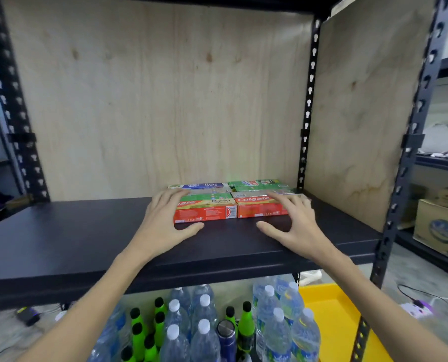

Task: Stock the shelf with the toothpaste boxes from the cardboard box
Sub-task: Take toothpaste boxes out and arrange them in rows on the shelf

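Observation:
Several toothpaste boxes lie flat in two rows at the back right of the dark shelf board (87,236). At the front are a red box (212,212) on the left and a red Colgate box (256,209) on the right. Behind them lie a blue box (202,185) and green boxes (256,184). My left hand (162,226) rests on the left red box's left end, fingers spread on top, thumb on the shelf in front. My right hand (293,223) lies the same way on the Colgate box's right end. Neither hand lifts a box.
Plywood panels (165,100) close the back and right side of the bay. Black slotted uprights (400,178) frame it. Below stand several water bottles (204,322), green bottles and a yellow bin (332,309). A cardboard box (439,226) sits on a rack at the right.

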A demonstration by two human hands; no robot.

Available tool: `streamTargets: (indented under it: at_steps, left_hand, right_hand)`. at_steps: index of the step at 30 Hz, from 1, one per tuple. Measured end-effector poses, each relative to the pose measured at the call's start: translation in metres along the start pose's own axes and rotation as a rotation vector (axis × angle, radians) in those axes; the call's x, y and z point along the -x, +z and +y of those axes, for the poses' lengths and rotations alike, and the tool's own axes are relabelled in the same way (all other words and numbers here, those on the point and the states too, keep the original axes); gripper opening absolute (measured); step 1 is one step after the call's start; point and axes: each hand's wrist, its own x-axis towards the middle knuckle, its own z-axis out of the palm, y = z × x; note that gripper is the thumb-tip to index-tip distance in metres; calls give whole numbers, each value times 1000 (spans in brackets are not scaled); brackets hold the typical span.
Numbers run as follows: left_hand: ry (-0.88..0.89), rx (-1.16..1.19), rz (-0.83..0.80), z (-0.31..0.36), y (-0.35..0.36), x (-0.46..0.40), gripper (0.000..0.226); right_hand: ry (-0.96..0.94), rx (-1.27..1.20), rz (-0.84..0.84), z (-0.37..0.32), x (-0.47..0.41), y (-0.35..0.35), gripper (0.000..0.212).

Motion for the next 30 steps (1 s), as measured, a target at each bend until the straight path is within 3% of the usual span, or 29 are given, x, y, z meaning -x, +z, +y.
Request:
streamTargets:
  at_steps: [5, 11, 14, 22, 26, 30]
  left_hand:
    - [-7, 71, 79, 46, -1, 55, 60]
    - [-83, 114, 258, 66, 42, 191, 56]
    - [-212, 124, 156, 47, 78, 268, 52]
    - [-632, -16, -277, -29, 141, 436, 46]
    - [-892, 7, -395, -49, 156, 487, 54]
    - [-1018, -38, -526, -62, 167, 523, 72]
  right_hand:
    - [-14, -191, 68, -51, 61, 19, 64]
    - [4, -289, 149, -89, 174, 82, 58]
    - [108, -293, 63, -76, 247, 133, 59]
    - [330, -158, -415, -15, 405, 237, 65]
    - [399, -160, -567, -3, 440, 268, 67]
    - [430, -218, -668, -5, 460, 303, 69]
